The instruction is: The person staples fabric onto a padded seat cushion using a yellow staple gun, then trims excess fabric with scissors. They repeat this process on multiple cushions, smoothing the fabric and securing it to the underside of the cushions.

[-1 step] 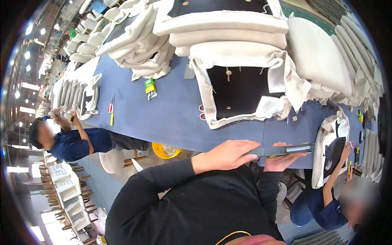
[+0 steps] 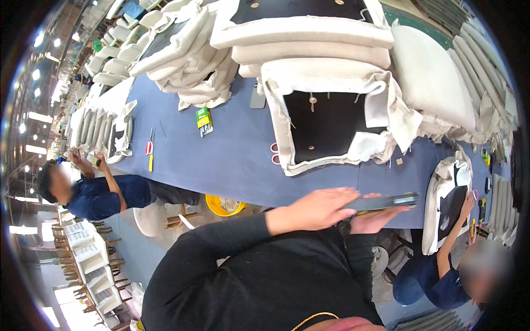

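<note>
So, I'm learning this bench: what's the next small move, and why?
Perhaps shift the left hand from the dark tool to the loose fabric of the cushion ahead: the right hand also supports the tool, and the fabric sticks out unevenly at the right.

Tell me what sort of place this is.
Probably an upholstery workshop: a fabric-wrapped pad, black side up, lies on the blue worktable, stacked pads stand behind it, and chairs show at lower left.
</note>
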`<state>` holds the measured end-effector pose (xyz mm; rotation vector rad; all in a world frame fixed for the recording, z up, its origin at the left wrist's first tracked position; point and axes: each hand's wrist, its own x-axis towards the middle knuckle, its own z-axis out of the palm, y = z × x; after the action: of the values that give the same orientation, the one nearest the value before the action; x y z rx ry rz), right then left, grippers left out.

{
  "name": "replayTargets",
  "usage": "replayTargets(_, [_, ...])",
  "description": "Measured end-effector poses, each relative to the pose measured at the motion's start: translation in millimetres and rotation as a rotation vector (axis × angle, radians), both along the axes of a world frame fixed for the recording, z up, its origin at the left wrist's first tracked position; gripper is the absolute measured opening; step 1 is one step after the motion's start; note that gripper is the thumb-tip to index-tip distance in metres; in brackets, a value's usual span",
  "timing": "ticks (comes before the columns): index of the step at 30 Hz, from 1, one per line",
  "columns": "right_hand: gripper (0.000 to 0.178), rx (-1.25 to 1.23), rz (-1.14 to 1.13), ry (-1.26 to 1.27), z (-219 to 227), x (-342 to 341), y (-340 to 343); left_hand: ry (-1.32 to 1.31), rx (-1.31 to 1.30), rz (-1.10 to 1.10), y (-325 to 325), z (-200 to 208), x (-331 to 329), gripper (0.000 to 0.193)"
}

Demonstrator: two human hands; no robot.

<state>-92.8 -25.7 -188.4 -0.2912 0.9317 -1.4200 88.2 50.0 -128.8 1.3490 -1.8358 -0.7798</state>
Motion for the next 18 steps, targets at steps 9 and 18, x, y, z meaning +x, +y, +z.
replayTargets(9, [0.087, 0.033, -0.361, 0.154, 51.3, 74.8, 39.0, 0.151, -0.191, 0.102, -35.9, 29.4, 90.0, 0.065])
replayTargets(18, [0.017, 0.086, -0.164, 0.635, -52.0, -15.5, 100.1, 0.825, -0.008, 0.472, -120.1, -4.0, 263.4, 0.074])
